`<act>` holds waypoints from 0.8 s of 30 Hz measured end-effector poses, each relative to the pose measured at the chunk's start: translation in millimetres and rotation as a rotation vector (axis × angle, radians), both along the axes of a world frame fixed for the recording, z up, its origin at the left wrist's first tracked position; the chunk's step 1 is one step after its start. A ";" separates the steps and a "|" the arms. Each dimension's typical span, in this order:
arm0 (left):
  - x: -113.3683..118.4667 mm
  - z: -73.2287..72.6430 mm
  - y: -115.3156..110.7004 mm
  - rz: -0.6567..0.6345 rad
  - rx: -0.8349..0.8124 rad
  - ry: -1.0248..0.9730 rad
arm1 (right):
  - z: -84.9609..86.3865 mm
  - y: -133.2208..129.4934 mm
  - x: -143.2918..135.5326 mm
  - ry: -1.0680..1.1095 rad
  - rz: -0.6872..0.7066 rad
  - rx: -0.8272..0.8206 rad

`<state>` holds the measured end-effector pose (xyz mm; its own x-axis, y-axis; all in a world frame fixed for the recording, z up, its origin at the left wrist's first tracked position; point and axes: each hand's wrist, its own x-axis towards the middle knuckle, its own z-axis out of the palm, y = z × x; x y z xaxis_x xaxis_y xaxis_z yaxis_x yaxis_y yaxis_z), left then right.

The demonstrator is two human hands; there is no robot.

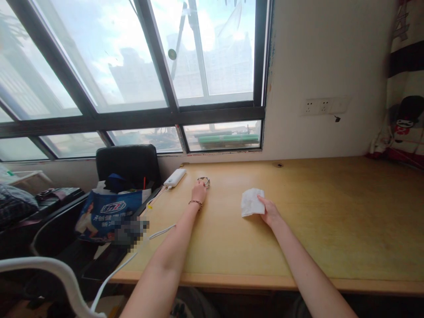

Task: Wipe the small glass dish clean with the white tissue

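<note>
Left hand (199,193): arm stretched forward across the table (228,247), beaded bracelet (195,203) at the wrist, knuckles uppermost; fingers at a small round item (207,181) on the tabletop, near the white device (175,178); whether gripped or merely touched, cannot tell. Right hand (272,212): forearm slanting inward, thumb uppermost, pinching the right edge of a crumpled white sheet (251,203), held in front of the body.

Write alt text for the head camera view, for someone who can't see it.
A person's right hand holds a white sheet over a yellowish desk, while the left hand is at a small round item near a white device. A dark-framed window lies beyond.
</note>
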<state>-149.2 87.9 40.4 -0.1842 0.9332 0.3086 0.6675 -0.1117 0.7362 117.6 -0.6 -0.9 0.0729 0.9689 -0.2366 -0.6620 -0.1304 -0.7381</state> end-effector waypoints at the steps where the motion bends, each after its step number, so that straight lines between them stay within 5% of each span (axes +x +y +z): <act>1: 4.5 -2.0 -3.2 -0.018 -0.001 0.012 | 0.6 0.1 0.2 -0.002 -0.007 -0.003; 4: 28.7 -8.7 -19.5 -0.110 0.007 0.004 | 3.0 1.7 0.3 0.022 -0.068 -0.011; 9: 93.2 -18.9 -55.5 -0.396 0.060 -0.306 | 8.9 1.6 -3.3 0.058 -0.180 0.134; 15: 146.6 -19.9 -92.5 -0.685 -0.024 -0.590 | 13.9 -7.9 -8.5 -0.159 -0.242 0.323; 18: 146.9 -15.2 -103.6 -0.709 -0.054 -0.697 | 11.7 -9.0 -8.3 -0.262 -0.329 0.339; 24: 127.6 -16.7 -95.9 -0.463 -0.011 -0.685 | 5.4 -6.0 -9.8 -0.400 -0.353 0.368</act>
